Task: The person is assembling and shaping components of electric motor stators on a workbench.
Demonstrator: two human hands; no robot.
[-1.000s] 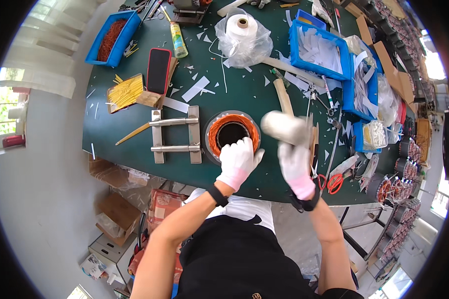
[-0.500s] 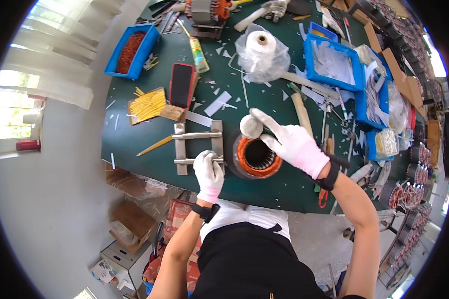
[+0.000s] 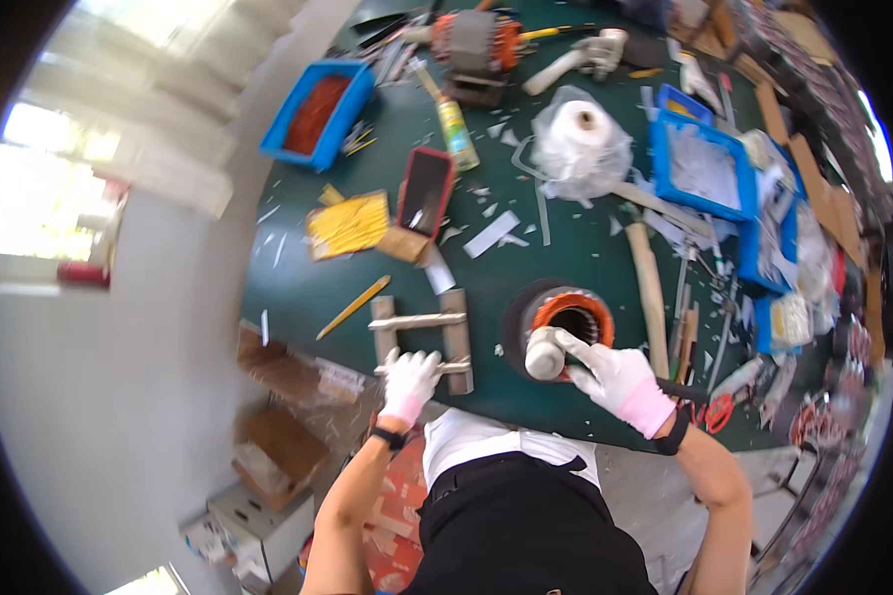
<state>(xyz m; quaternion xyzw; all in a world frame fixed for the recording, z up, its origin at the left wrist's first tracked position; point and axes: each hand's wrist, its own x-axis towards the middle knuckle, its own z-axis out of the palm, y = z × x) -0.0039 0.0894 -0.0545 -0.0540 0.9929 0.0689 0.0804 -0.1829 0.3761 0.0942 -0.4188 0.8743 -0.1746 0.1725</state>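
My left hand (image 3: 410,385), in a white glove, is closed round the near rod of a metal frame (image 3: 458,342) made of two flat bars and two round rods. My gloved right hand (image 3: 620,385) grips a mallet with a round whitish head (image 3: 545,358) and a dark handle that sticks out to the right. Its index finger lies along the head. The mallet head is over the near left edge of a motor stator (image 3: 603,309) with orange windings and a dark hollow bore. Whether it touches the rim, I cannot tell.
A yellow pencil-like stick (image 3: 354,306), yellow strips (image 3: 350,226) and a red-edged phone (image 3: 427,193) lie beyond the frame. Wooden sticks (image 3: 649,297) and red-handled scissors (image 3: 717,414) lie right of the stator. Blue bins (image 3: 700,203), a thread spool (image 3: 580,127) and another wound motor part (image 3: 476,50) stand farther off.
The whole view has shifted, so the table appears farther right. My right hand has brought the mallet head from the stator's far left edge to its near edge. My left hand stays on the rod.
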